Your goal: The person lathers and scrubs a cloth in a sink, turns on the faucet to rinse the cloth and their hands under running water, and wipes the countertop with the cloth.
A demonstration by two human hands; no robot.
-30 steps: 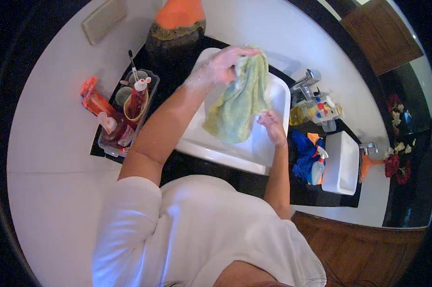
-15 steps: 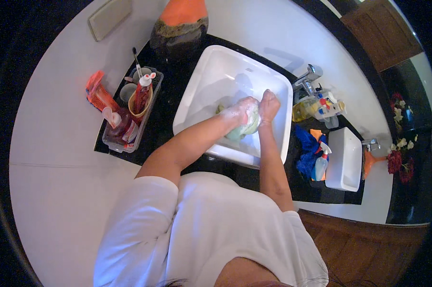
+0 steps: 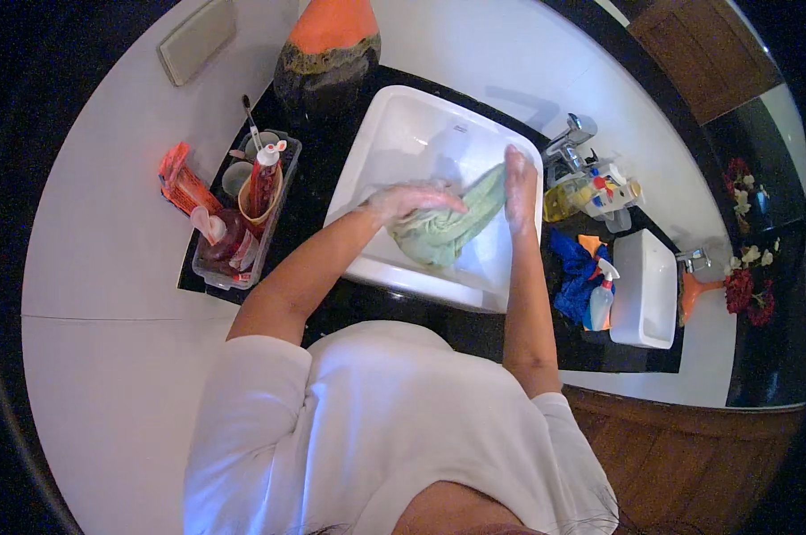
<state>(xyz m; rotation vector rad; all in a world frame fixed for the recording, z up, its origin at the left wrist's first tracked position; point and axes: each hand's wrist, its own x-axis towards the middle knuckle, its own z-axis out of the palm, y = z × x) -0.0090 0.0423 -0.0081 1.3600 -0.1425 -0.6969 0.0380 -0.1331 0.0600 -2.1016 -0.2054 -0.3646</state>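
Observation:
A wet, pale green cloth (image 3: pixel 448 234) lies spread and creased in the white sink basin (image 3: pixel 354 201), one end drawn up toward the right. My left hand (image 3: pixel 414 198), wet with suds, reaches over the cloth's near-left part with its fingers stretched out and slightly blurred. At the basin's right side, my right hand (image 3: pixel 520 189) has the cloth's raised end against its inner side. Its fingers look closed on that end, though motion smears them a little.
Beside the basin stands a chrome faucet (image 3: pixel 571 134). Bottles (image 3: pixel 568 201), a blue cloth (image 3: pixel 571 272) and a spray bottle (image 3: pixel 602 299) crowd the right. On the left, a clear plastic tray (image 3: pixel 274 214) holds toiletries. An orange and dark vase (image 3: pixel 327 58) stands behind.
My hands have moved apart, the left one leftward and the right one slightly right. The cloth, bunched between them before, is now spread out and stretched toward my right hand.

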